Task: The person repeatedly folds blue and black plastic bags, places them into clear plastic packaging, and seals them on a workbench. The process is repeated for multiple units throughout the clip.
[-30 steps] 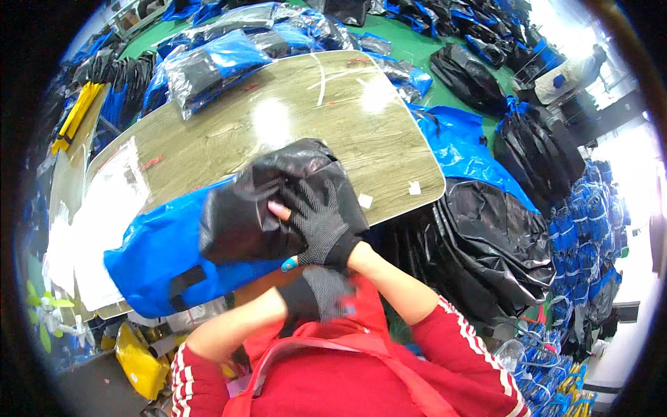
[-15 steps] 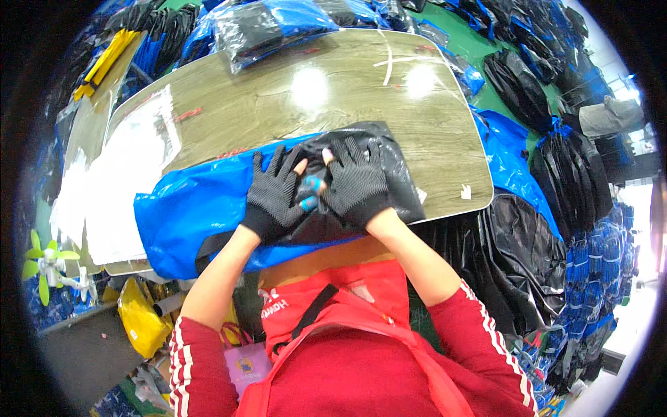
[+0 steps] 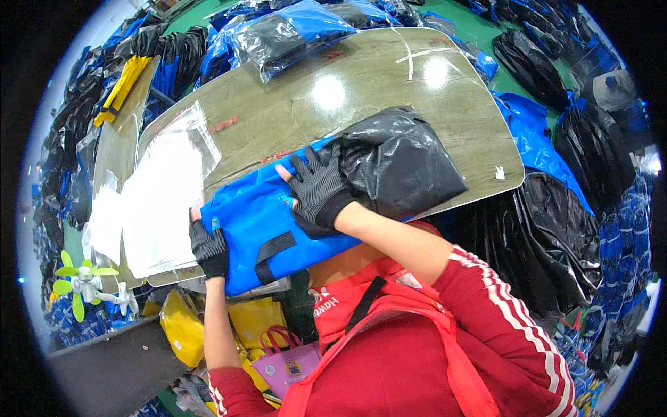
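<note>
A folded blue-and-black bag of shiny sheet material lies across the near part of the table. Its right part is black and puffed up; a short black strap shows on the blue part. My left hand, in a dark fingerless-tipped glove, is closed at the bag's left end, thumb on top and some fingers hidden. My right hand, gloved likewise, rests with fingers spread on the bag where blue meets black. Bluish wraps show on the bare fingertips.
White plastic sleeves are piled left on the wood-patterned table. A clear-wrapped blue-and-black package lies at its far edge. A small green-bladed fan stands lower left. Black bundles hang at the right.
My left hand has moved left from the bag's middle to its left end. My right hand has shifted slightly left and turned leftward. The black part looks puffier, and the view has shifted.
</note>
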A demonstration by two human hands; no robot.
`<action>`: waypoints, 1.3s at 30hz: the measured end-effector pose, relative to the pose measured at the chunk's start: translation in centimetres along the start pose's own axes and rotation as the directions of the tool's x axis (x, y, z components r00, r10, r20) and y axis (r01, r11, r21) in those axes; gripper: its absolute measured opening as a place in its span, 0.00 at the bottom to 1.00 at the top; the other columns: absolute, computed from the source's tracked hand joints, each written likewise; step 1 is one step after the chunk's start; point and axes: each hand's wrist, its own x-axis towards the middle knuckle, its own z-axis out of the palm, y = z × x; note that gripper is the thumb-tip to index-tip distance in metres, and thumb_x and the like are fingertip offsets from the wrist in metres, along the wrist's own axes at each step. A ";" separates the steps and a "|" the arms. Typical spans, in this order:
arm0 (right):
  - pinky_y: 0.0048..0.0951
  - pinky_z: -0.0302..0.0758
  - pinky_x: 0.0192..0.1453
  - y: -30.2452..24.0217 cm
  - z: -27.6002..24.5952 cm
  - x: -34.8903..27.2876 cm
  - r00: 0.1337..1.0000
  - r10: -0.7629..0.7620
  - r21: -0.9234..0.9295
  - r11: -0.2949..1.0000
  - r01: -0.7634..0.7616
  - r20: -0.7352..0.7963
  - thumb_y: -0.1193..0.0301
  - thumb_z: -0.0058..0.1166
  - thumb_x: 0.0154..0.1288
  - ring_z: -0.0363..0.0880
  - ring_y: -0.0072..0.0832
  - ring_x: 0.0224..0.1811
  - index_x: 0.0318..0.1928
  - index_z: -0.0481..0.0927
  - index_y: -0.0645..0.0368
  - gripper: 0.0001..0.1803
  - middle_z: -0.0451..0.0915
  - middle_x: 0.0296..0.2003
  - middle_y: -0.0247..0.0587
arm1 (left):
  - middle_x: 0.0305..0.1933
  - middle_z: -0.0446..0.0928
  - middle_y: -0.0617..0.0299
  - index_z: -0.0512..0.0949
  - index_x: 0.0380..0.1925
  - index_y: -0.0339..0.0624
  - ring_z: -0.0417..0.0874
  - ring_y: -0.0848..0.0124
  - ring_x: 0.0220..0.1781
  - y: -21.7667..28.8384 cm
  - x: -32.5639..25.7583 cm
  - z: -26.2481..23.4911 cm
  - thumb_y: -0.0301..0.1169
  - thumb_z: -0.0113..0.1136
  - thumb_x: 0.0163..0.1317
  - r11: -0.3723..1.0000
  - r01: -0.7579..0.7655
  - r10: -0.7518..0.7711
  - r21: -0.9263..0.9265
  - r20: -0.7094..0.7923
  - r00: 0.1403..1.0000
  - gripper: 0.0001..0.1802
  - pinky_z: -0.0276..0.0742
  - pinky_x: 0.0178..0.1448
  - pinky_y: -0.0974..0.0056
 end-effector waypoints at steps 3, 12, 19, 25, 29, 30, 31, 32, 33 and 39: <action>0.74 0.34 0.68 -1.7 2.2 1.1 0.971 0.161 -0.089 0.985 -0.147 0.176 0.47 0.45 0.61 0.50 0.58 0.72 0.68 0.64 0.51 0.38 0.60 0.67 0.56 | 0.61 0.70 0.40 0.61 0.65 0.32 0.72 0.47 0.61 1.9 -1.0 -3.5 0.50 0.57 0.64 0.711 0.686 -0.642 -0.156 0.254 0.723 0.39 0.68 0.64 0.53; 0.71 0.37 0.69 -1.3 0.3 -2.6 0.986 -0.058 0.131 0.988 0.079 -0.156 0.58 0.48 0.59 0.55 0.52 0.71 0.59 0.73 0.59 0.29 0.66 0.63 0.55 | 0.55 0.74 0.46 0.67 0.60 0.34 0.81 0.56 0.49 3.1 1.0 -10.2 0.45 0.62 0.58 0.019 0.798 -0.225 -0.602 0.775 0.590 0.35 0.80 0.52 0.53; 0.46 0.48 0.76 -0.3 2.0 -10.5 0.984 0.058 0.322 0.947 0.000 -0.170 0.62 0.35 0.73 0.57 0.40 0.71 0.62 0.70 0.56 0.23 0.65 0.64 0.51 | 0.53 0.75 0.47 0.67 0.60 0.36 0.79 0.57 0.50 24.3 4.8 -10.8 0.41 0.61 0.58 0.067 0.602 0.015 -0.795 0.604 0.797 0.32 0.78 0.54 0.55; 0.36 0.44 0.78 0.9 6.9 -10.9 0.992 0.116 0.998 0.025 -0.053 0.050 0.55 0.22 0.77 0.50 0.35 0.74 0.70 0.53 0.58 0.29 0.51 0.72 0.45 | 0.34 0.80 0.50 0.63 0.52 0.40 0.82 0.62 0.29 44.0 5.7 2.7 0.35 0.57 0.63 0.677 0.318 0.100 -0.663 0.512 0.853 0.22 0.76 0.36 0.60; 0.37 0.52 0.75 1.7 1.1 -12.4 0.993 0.081 0.995 0.053 -0.089 0.085 0.57 0.31 0.74 0.58 0.35 0.69 0.66 0.58 0.56 0.26 0.59 0.68 0.46 | 0.41 0.81 0.46 0.63 0.56 0.40 0.85 0.62 0.38 41.1 5.7 7.2 0.28 0.47 0.69 0.233 0.590 0.280 -0.773 0.634 0.720 0.17 0.82 0.40 0.63; 0.37 0.54 0.74 2.1 -1.4 -13.0 0.980 -0.015 0.922 0.343 -0.180 0.197 0.58 0.35 0.72 0.60 0.37 0.68 0.64 0.61 0.56 0.25 0.61 0.66 0.48 | 0.41 0.81 0.48 0.64 0.57 0.40 0.84 0.64 0.37 40.3 5.4 7.6 0.27 0.45 0.68 0.251 0.502 0.309 -0.828 0.559 0.769 0.18 0.81 0.41 0.64; 0.38 0.56 0.73 2.7 -4.3 -14.0 0.923 -0.118 0.738 0.641 -0.210 0.366 0.59 0.38 0.71 0.62 0.39 0.67 0.62 0.64 0.56 0.24 0.63 0.65 0.49 | 0.40 0.80 0.50 0.66 0.59 0.39 0.83 0.67 0.37 39.8 5.2 7.8 0.25 0.44 0.68 0.280 0.391 0.311 -0.877 0.468 0.827 0.19 0.81 0.42 0.65; 0.39 0.58 0.72 3.4 -6.7 -14.6 0.818 -0.171 0.560 0.802 -0.207 0.549 0.60 0.42 0.69 0.64 0.40 0.66 0.59 0.68 0.56 0.23 0.66 0.63 0.51 | 0.42 0.80 0.51 0.66 0.60 0.39 0.83 0.67 0.39 39.7 5.0 7.8 0.25 0.44 0.68 0.221 0.449 0.313 -0.866 0.499 0.808 0.20 0.80 0.45 0.65; 0.39 0.60 0.71 4.4 -9.3 -15.1 0.740 -0.220 0.484 0.861 -0.159 0.636 0.61 0.45 0.67 0.66 0.42 0.64 0.57 0.71 0.56 0.22 0.68 0.61 0.53 | 0.44 0.80 0.51 0.66 0.61 0.38 0.82 0.67 0.41 39.7 4.7 7.5 0.25 0.44 0.68 0.146 0.494 0.313 -0.857 0.514 0.799 0.21 0.79 0.48 0.65; 0.49 0.53 0.73 14.0 -10.3 -14.2 0.922 0.165 0.124 0.984 -0.128 -0.351 0.60 0.53 0.58 0.63 0.47 0.68 0.63 0.69 0.55 0.32 0.68 0.62 0.53 | 0.52 0.80 0.54 0.71 0.61 0.44 0.77 0.60 0.59 40.4 6.8 3.5 0.27 0.50 0.67 0.602 0.157 0.270 -0.783 0.384 0.883 0.22 0.72 0.60 0.62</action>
